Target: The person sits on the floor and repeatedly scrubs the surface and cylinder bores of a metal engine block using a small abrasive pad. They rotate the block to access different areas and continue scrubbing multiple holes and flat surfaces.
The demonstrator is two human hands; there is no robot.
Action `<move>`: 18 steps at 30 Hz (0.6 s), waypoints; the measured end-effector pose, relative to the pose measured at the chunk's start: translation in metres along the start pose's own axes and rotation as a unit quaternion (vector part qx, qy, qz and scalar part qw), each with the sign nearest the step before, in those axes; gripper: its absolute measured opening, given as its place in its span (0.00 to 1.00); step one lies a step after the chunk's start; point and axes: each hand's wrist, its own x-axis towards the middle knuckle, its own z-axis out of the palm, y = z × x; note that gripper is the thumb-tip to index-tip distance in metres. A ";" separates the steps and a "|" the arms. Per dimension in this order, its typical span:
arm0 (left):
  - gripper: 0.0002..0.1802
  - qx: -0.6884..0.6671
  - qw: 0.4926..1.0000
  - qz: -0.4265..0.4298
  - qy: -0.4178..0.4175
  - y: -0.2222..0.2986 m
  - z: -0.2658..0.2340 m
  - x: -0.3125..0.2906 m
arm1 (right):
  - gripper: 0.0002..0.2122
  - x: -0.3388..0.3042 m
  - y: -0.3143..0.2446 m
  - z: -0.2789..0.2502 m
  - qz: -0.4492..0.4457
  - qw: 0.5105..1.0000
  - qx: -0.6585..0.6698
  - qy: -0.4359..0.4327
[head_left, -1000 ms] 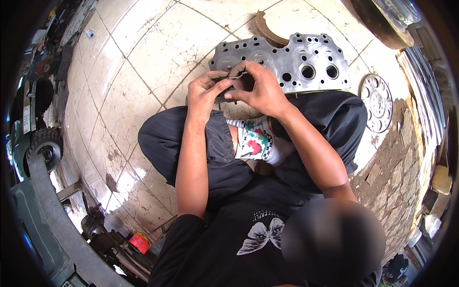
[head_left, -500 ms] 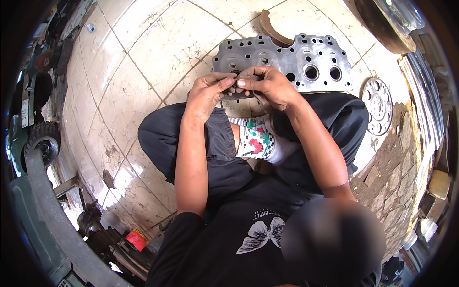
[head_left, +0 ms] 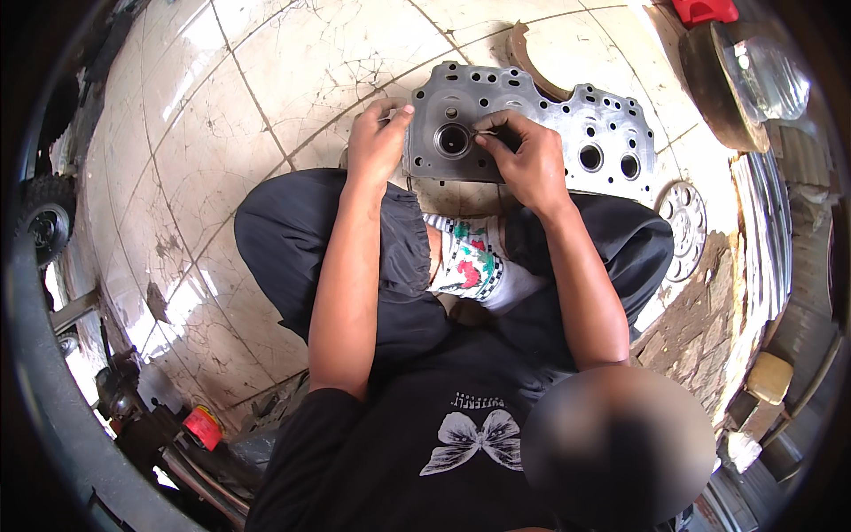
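Observation:
A grey metal cylinder head (head_left: 576, 120) with several round holes lies flat on the tiled floor in front of my crossed legs. My left hand (head_left: 377, 142) grips its left edge, thumb on top. My right hand (head_left: 525, 158) rests on the plate just right of a large round port (head_left: 452, 139). Its fingertips pinch a small thin metal piece (head_left: 483, 133) against the surface; what the piece is I cannot tell. A patterned sock (head_left: 474, 266) shows between my knees.
A curved brown shoe-shaped part (head_left: 532, 62) lies behind the head, and a round perforated metal disc (head_left: 683, 217) lies to its right. A dark pan (head_left: 709, 75) and red container (head_left: 705, 11) sit far right. A tyre (head_left: 40, 217) and red-capped clutter (head_left: 204, 426) stand at left.
My hands, which were pressed together over the head, have parted. The left one has gone to the left edge, uncovering the round port; the right one stays beside it.

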 end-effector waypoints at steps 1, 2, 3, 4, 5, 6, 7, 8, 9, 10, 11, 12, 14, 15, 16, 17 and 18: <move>0.30 -0.011 0.999 -0.034 -0.018 0.003 0.002 0.000 | 0.09 0.002 -0.005 0.000 -0.008 0.999 -0.047 -0.009; 0.32 -0.021 0.997 -0.067 -0.037 0.013 0.004 -0.001 | 0.08 0.005 -0.005 0.002 -0.064 0.994 -0.084 -0.025; 0.35 -0.031 0.993 -0.101 -0.056 0.016 0.005 0.000 | 0.09 0.009 -0.003 0.004 -0.119 0.985 -0.119 -0.041; 0.40 -0.042 0.990 -0.105 -0.084 0.016 0.005 0.004 | 0.09 0.012 -0.004 0.007 -0.175 0.971 -0.152 -0.056; 0.39 -0.055 0.987 -0.124 -0.090 0.016 0.005 0.005 | 0.09 0.014 -0.003 0.008 -0.180 0.968 -0.159 -0.070; 0.39 -0.068 0.983 -0.144 -0.097 0.016 0.008 0.005 | 0.09 0.016 -0.002 0.009 -0.185 0.965 -0.166 -0.084; 0.39 -0.081 0.978 -0.164 -0.103 0.019 0.008 0.004 | 0.09 0.019 -0.002 0.010 -0.191 0.961 -0.172 -0.098; 0.39 -0.085 0.978 -0.156 -0.112 0.015 0.008 0.005 | 0.09 0.022 -0.003 0.008 -0.195 0.959 -0.173 -0.108; 0.39 -0.090 0.977 -0.149 -0.120 0.010 0.008 0.006 | 0.08 0.024 -0.004 0.007 -0.191 0.959 -0.170 -0.121; 0.39 -0.095 0.977 -0.142 -0.130 0.009 0.009 0.006 | 0.08 0.024 -0.006 0.004 -0.186 0.959 -0.170 -0.133; 0.38 -0.091 0.976 -0.148 -0.130 0.008 0.009 0.006 | 0.08 0.026 -0.008 0.002 -0.181 0.958 -0.168 -0.146; 0.38 -0.087 0.976 -0.155 -0.129 0.008 0.009 0.005 | 0.08 0.027 -0.009 0.001 -0.178 0.959 -0.161 -0.151; 0.37 -0.087 0.974 -0.158 -0.134 0.007 0.012 0.007 | 0.09 0.025 -0.011 -0.003 -0.153 0.961 -0.167 -0.159; 0.37 -0.092 0.974 -0.156 -0.138 0.004 0.012 0.008 | 0.09 0.024 -0.011 -0.004 -0.142 0.961 -0.169 -0.164; 0.37 -0.094 0.973 -0.154 -0.142 0.004 0.012 0.008 | 0.10 0.022 -0.010 -0.005 -0.126 0.965 -0.167 -0.159; 0.36 -0.095 0.973 -0.158 -0.139 0.005 0.013 0.007 | 0.10 0.022 -0.011 -0.003 -0.138 0.962 -0.168 -0.163; 0.36 -0.096 0.973 -0.162 -0.136 0.006 0.015 0.007 | 0.10 0.022 -0.013 -0.003 -0.149 0.960 -0.169 -0.167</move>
